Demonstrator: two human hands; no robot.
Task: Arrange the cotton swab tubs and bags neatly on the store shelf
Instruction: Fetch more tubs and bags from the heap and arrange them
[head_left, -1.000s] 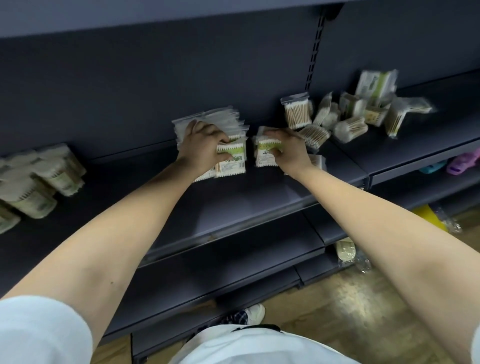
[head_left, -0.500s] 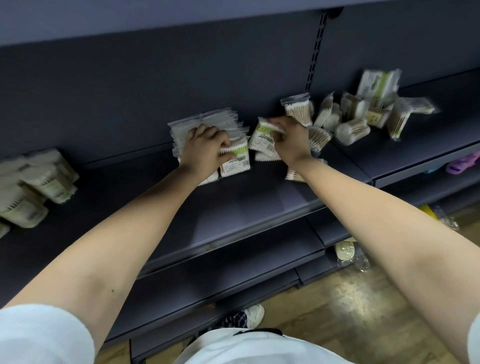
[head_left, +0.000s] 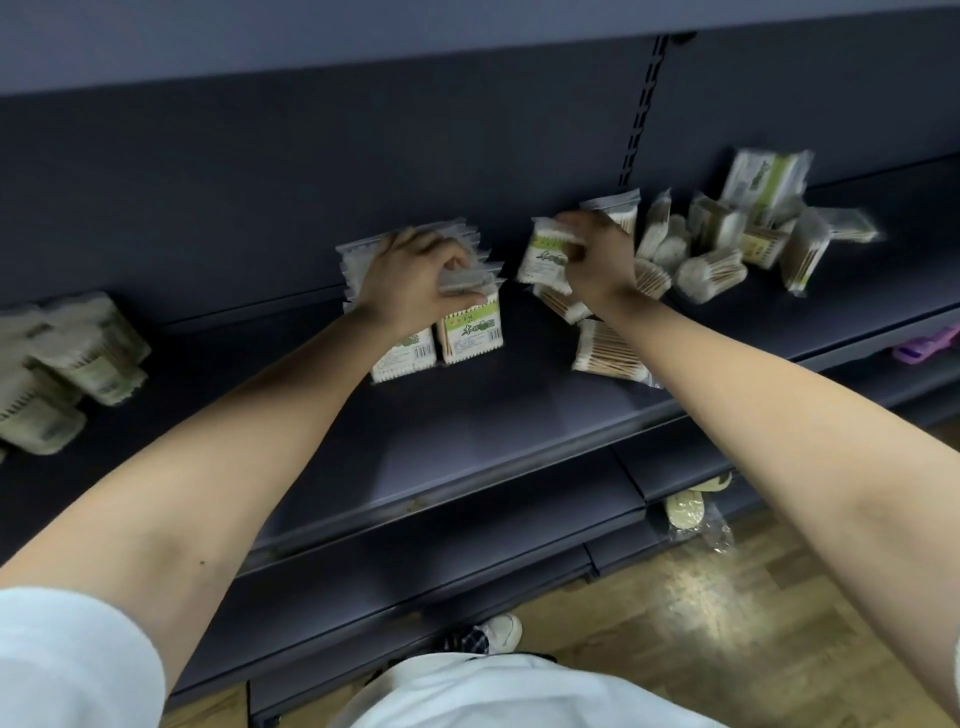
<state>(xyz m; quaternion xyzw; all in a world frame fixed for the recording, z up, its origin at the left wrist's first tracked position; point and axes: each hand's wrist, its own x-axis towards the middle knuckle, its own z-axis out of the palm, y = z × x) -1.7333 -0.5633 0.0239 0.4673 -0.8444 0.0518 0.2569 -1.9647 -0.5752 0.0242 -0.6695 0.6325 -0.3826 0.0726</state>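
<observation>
A row of upright cotton swab bags (head_left: 470, 332) stands at the middle of the dark shelf (head_left: 467, 415), against the back panel. My left hand (head_left: 415, 280) presses down on the tops of that row, fingers curled over the front bags. My right hand (head_left: 592, 260) holds one green-labelled swab bag (head_left: 545, 254) lifted just right of the row. Under that hand lie loose swab bags (head_left: 608, 353) flat on the shelf. A jumbled pile of swab bags and tubs (head_left: 727, 244) sits further right. Swab tubs (head_left: 67, 364) lie at the far left.
The shelf's front edge (head_left: 519, 478) runs diagonally below my arms, with lower shelves under it. A slotted upright (head_left: 641, 109) divides the back panel. A purple item (head_left: 924, 345) sits on a lower shelf at right. Wooden floor and my shoe (head_left: 498, 634) show below.
My right hand has picked a green-labelled bag up off the shelf and raised it beside the row. My left hand has stayed pressed on the row.
</observation>
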